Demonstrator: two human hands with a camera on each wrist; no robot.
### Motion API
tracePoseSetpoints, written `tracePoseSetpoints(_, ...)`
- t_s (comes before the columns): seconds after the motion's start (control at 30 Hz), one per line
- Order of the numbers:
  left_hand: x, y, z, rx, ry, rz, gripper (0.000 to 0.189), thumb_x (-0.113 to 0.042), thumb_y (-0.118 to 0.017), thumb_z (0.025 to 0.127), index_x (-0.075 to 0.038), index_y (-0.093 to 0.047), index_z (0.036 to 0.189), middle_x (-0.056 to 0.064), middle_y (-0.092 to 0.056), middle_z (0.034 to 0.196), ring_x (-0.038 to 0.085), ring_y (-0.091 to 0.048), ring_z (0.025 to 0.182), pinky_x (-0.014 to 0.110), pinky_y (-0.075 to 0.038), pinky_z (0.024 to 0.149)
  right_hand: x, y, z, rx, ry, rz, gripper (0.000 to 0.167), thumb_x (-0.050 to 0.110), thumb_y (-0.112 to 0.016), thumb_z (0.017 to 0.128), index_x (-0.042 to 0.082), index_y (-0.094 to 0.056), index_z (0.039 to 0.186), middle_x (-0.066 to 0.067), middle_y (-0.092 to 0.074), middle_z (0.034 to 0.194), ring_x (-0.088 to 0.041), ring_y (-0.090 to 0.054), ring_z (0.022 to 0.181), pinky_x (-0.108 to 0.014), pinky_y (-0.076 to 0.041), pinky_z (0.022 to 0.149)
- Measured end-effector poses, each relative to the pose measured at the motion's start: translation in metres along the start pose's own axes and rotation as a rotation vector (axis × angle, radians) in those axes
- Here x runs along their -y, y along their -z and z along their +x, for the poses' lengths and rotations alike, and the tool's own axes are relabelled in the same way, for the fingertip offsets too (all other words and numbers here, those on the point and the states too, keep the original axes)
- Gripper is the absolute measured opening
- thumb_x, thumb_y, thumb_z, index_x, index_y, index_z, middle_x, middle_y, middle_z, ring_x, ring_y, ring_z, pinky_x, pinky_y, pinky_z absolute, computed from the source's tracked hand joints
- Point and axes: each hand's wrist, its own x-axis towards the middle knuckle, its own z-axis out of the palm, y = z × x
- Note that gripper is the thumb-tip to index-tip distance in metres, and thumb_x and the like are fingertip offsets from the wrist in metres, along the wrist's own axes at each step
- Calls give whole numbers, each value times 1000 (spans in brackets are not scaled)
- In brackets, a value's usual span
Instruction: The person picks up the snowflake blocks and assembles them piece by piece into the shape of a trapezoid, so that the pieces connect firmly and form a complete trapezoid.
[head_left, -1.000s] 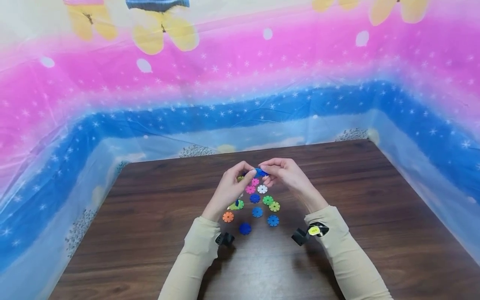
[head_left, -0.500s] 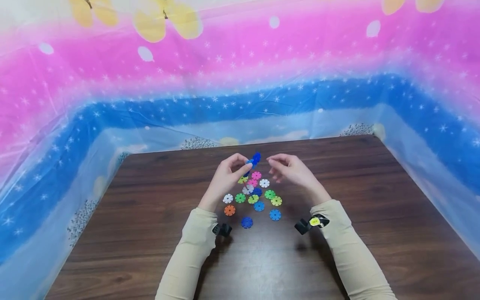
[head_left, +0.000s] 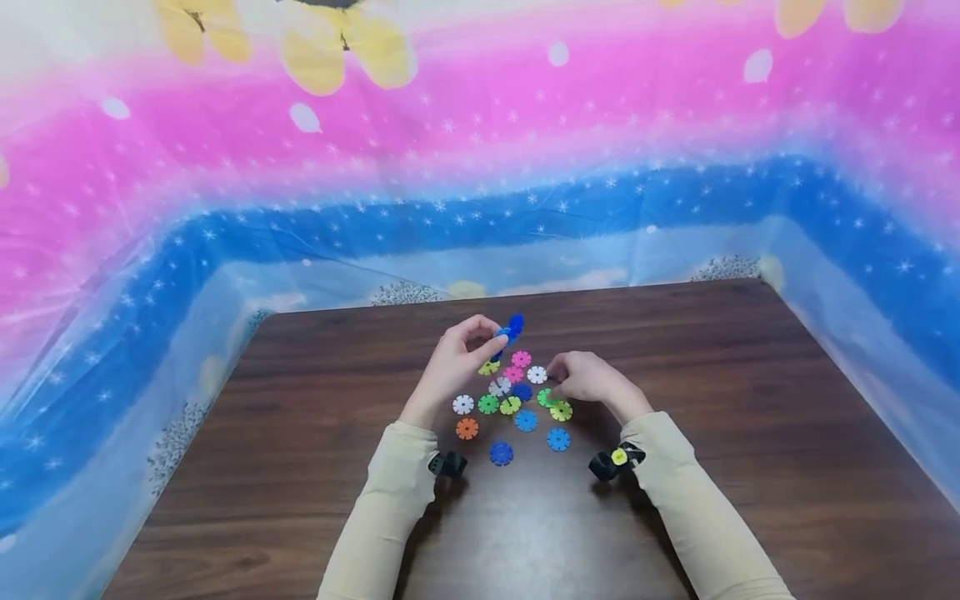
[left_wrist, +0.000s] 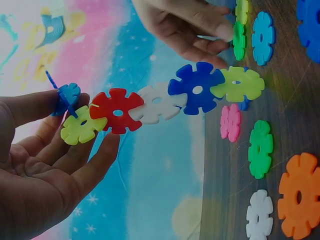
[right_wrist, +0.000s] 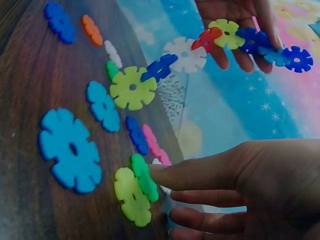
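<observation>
Sleeves of smooth cream fabric (head_left: 378, 508) nearest, on either side of an orange flower-shaped plastic disc (head_left: 467, 429), each with a small black wrist camera (head_left: 448, 465) at the cuff. Nearer than the orange disc and to its right, flat on a dark brown wood-grain table (head_left: 510, 542), a dark blue notched plastic disc (head_left: 501, 454). Farther right of the orange disc, two light blue notched plastic discs (head_left: 558, 439). Just beyond the orange disc, a white notched plastic disc (head_left: 462, 404). Well right of and beyond the orange disc, a yellow-green plastic disc (right_wrist: 131, 197) overlapping in view with a bright green plastic disc (right_wrist: 144, 177); at the latter's edge, one fingertip of the right hand (head_left: 592, 379), fingers loosely extended, firmness of contact hard to tell. Beyond and above the orange disc, the left hand (head_left: 453, 358), thumb and fingers pinching the blue upper end of a chain of slotted-together multicoloured plastic discs (right_wrist: 185, 55), with a yellow-green lower end. Beyond the orange disc and to its right, two pink notched plastic discs (head_left: 521, 359). Farthest beyond the orange disc, a pink-and-blue printed fabric curtain (head_left: 450, 167).
</observation>
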Motion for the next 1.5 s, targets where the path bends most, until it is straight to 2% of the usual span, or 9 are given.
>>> tracePoseSetpoints(0.3, -2, -1, 2, -7, 11, -9, 17, -21, -65, 100, -8, -64, 111, 7, -71, 108, 26, -64, 100, 39, -50, 83, -5, 2, -3, 56, -19, -8, 17, 16, -80, 86, 8, -68, 96, -4, -62, 85, -19, -54, 76, -33, -48, 71)
tracePoseSetpoints(0.43, -2, -1, 2, -14, 19, -9, 20, -20, -65, 100, -8, -62, 116, 9, -71, 109, 27, -63, 102, 39, -50, 77, -7, 4, -2, 65, -4, 57, 17, 15, -79, 87, 7, -67, 97, -5, -60, 82, -18, -52, 73, -32, -46, 68)
tracePoseSetpoints(0.6, -3, -2, 2, 20, 51, -14, 27, -23, -63, 102, -10, -62, 125, 9, -70, 114, 27, -62, 108, 40, -50, 85, -16, 12, -5, 75, 11, 203, 15, 7, -75, 87, 3, -66, 99, -7, -62, 82, -20, -57, 72, -32, -51, 67)
tracePoseSetpoints(0.7, -2, -3, 1, 33, 63, -15, 28, -22, -62, 102, -10, -64, 127, 10, -70, 114, 32, -63, 107, 42, -50, 86, -18, 19, -6, 33, 47, 305, 17, 5, -71, 90, 0, -66, 105, -9, -65, 88, -23, -62, 76, -35, -55, 72)
tracePoseSetpoints(0.77, -1, -4, 1, 36, 57, -15, 27, -21, -62, 102, -11, -65, 128, 10, -70, 113, 34, -64, 106, 42, -51, 86, -15, 26, -8, -47, 75, 387, 21, 6, -70, 91, -1, -65, 110, -11, -67, 94, -28, -66, 83, -40, -57, 78)
tracePoseSetpoints(0.9, 0, -8, 0, 50, 39, -7, 28, -23, -62, 102, -12, -66, 128, 7, -71, 112, 28, -65, 103, 43, -51, 87, -2, 44, -18, -257, 152, 505, 25, 11, -72, 93, 0, -65, 115, -14, -68, 103, -34, -68, 94, -51, -56, 87)
tracePoseSetpoints(1.0, -2, -9, 0, 58, 34, 4, 28, -26, -63, 102, -14, -67, 127, 4, -71, 110, 22, -65, 100, 42, -52, 88, 9, 55, -26, -335, 209, 542, 25, 14, -73, 94, 1, -66, 114, -15, -68, 104, -32, -70, 93, -47, -57, 85)
tracePoseSetpoints(1.17, -5, -12, 0, 57, 12, -7, 26, -25, -64, 101, -13, -69, 124, 4, -72, 107, 32, -66, 99, 40, -52, 81, 19, 62, -34, -321, 277, 528, 26, 20, -73, 95, 5, -66, 115, -12, -67, 104, -26, -71, 93, -39, -58, 81)
tracePoseSetpoints(1.5, -5, -14, 1, 52, 24, 6, 17, -22, -66, 100, -10, -72, 111, 3, -73, 103, 34, -66, 97, 37, -51, 78, 18, 59, -37, -262, 329, 490, 23, 22, -72, 96, 7, -67, 113, -11, -69, 102, -26, -68, 95, -59, -52, 90)
